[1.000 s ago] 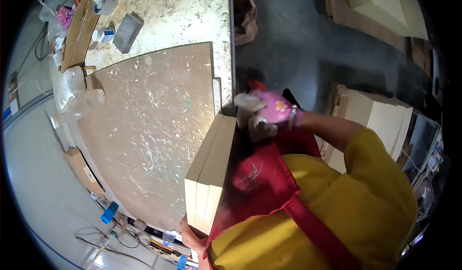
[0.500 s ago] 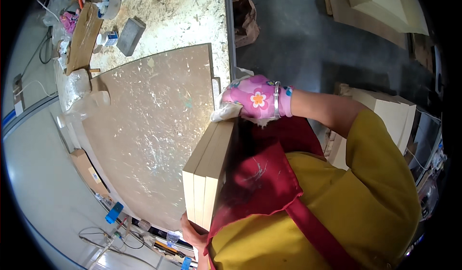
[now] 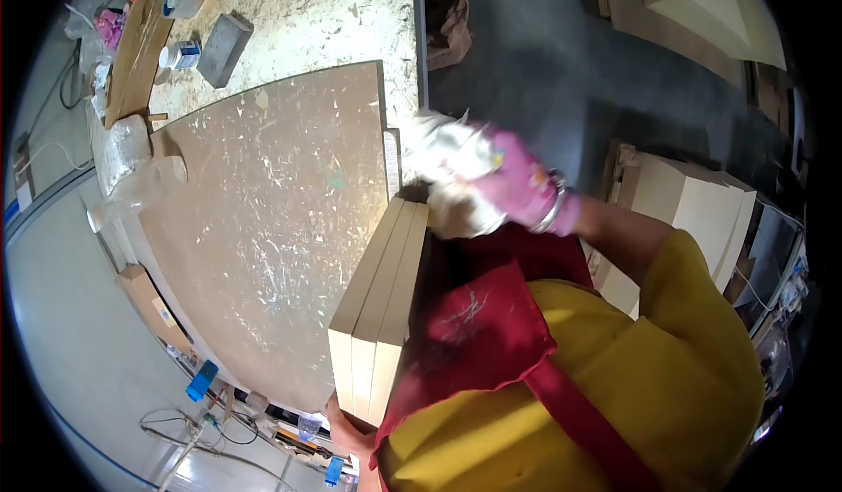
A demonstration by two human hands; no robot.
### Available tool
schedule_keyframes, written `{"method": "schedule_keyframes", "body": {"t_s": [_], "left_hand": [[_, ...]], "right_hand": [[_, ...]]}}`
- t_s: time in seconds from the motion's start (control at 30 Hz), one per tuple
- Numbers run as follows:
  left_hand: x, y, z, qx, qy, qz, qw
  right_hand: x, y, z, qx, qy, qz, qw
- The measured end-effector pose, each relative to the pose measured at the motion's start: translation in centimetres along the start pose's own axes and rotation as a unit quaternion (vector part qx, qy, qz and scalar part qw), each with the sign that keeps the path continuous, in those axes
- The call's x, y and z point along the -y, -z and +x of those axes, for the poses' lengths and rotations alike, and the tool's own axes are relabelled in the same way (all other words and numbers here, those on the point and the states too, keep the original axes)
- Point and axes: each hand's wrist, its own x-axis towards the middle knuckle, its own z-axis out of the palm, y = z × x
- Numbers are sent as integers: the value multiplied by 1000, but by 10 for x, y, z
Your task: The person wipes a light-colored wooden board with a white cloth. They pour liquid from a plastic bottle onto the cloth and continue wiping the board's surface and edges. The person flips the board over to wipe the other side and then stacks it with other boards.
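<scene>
A stack of three pale cream boards (image 3: 375, 277) stands on edge against my red apron, their narrow edges facing up. My bare left hand (image 3: 349, 429) grips the near lower end of the boards; its fingers are partly hidden behind them. My right hand (image 3: 517, 176), in a pink flowered glove with a metal band at the wrist, is closed on a crumpled white cloth (image 3: 456, 154). It is blurred by motion. The cloth hangs just off the far end of the boards, right of the table edge.
A brown, paint-flecked sheet (image 3: 263, 229) lies on the worktable (image 3: 333, 18). On the table are a grey block (image 3: 225, 49), a white bottle (image 3: 181, 54) and a cardboard strip (image 3: 139, 58). A paper bag (image 3: 447, 18) and stacked cream panels (image 3: 684, 211) stand on the floor.
My right hand with the cloth has moved off the top of the boards, to the right. More of the boards' far end shows. The left hand keeps its hold.
</scene>
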Motion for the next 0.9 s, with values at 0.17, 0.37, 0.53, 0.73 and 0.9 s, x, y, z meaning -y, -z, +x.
{"method": "schedule_keyframes", "body": {"t_s": [0.17, 0.37, 0.53, 0.73, 0.9], "left_hand": [[9, 4, -4, 18, -21, -34, 999], [-2, 6, -2, 36, 11, -24, 999], [-9, 5, 3, 34, -7, -5, 999], [-4, 9, -1, 24, -33, 13, 999], [14, 0, -7, 12, -37, 12, 999]], "right_hand": [[-14, -32, -4, 32, 133, -111, 984], [37, 12, 30, 291, 97, -246, 919], [50, -35, 11, 127, 109, 141, 976], [-18, -13, -15, 143, 7, 96, 985], [-47, 36, -31, 309, -163, -373, 860]]}}
